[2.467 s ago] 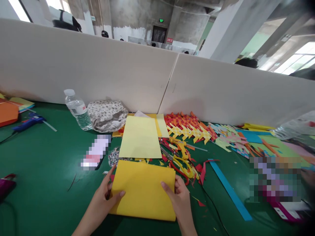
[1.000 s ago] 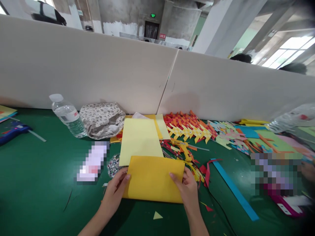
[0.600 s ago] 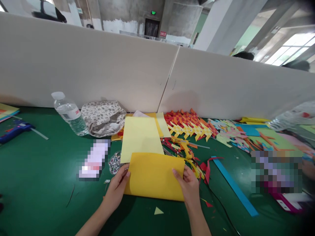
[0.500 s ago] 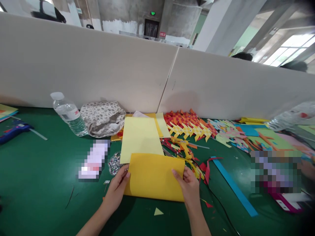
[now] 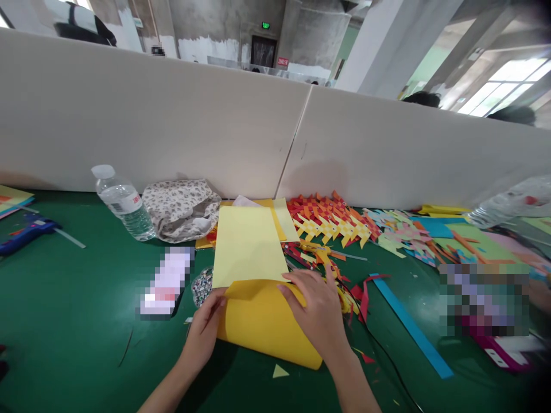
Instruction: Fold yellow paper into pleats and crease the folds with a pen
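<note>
A deep yellow paper sheet (image 5: pixel 262 324) lies folded over on the green table (image 5: pixel 77 287) in front of me, its near fold rounded and unpressed. My left hand (image 5: pixel 205 330) pinches the sheet's left edge with curled fingers. My right hand (image 5: pixel 316 307) lies flat on top of the sheet near its far edge, fingers stretched out and pointing left. A pale yellow sheet (image 5: pixel 247 245) lies just beyond, its near edge touching the folded one.
A water bottle (image 5: pixel 123 202) and a patterned cloth (image 5: pixel 183 207) stand at the back left. Woven paper shapes (image 5: pixel 333 221), scissors and scraps crowd the right; a blue strip (image 5: pixel 408 324) lies there too. A blue glue gun (image 5: pixel 26 235) lies far left. White partition behind.
The sheet went from lying flat and open to folded in half. My right hand has moved from gripping its right edge to pressing flat on top; the left hand stays at the left edge.
</note>
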The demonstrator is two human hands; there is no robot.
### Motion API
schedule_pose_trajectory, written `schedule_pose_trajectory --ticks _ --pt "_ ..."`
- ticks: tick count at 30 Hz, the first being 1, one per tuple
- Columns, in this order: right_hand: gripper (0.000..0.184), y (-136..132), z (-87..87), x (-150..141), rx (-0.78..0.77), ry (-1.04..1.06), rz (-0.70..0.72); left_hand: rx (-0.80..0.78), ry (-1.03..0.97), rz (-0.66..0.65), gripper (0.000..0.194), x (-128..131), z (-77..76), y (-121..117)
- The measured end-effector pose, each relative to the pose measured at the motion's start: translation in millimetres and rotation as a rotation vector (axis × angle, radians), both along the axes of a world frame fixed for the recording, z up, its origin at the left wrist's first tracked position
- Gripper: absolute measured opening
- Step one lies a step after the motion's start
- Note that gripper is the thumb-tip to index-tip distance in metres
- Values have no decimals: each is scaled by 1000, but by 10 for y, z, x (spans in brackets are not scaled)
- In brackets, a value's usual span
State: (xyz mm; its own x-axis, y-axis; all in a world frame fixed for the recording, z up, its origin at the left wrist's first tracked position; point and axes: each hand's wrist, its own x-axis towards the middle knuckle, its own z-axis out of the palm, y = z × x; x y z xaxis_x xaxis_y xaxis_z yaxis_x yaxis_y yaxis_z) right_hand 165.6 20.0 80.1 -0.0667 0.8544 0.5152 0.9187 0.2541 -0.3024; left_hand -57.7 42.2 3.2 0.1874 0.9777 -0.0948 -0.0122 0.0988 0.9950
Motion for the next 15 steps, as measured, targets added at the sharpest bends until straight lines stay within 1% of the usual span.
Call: schedule_pose_trajectory --ticks 1,3,4,8,11,13,15 --pt "7 28 49 -21 -58 8 32 -4 -5 2 34 -1 5 -4" --pt "13 69 118 -44 -149 64 60 -16 -18 9 34 -1 17 -9" --pt "13 81 143 -46 -181 95 64 -23 -24 15 34 -1 23 -8" --pt "9 77 224 -19 -258 144 63 -51 -46 28 34 8 54 -6" --pt "7 54 269 13 -263 171 44 -69 -58 14 34 17 119 -8" --pt "7 54 284 29 -222 174 37 -106 -71 -19 35 21 197 8" --pt "7 78 280 39 -167 135 52 -159 -72 -61 37 22 291 54"
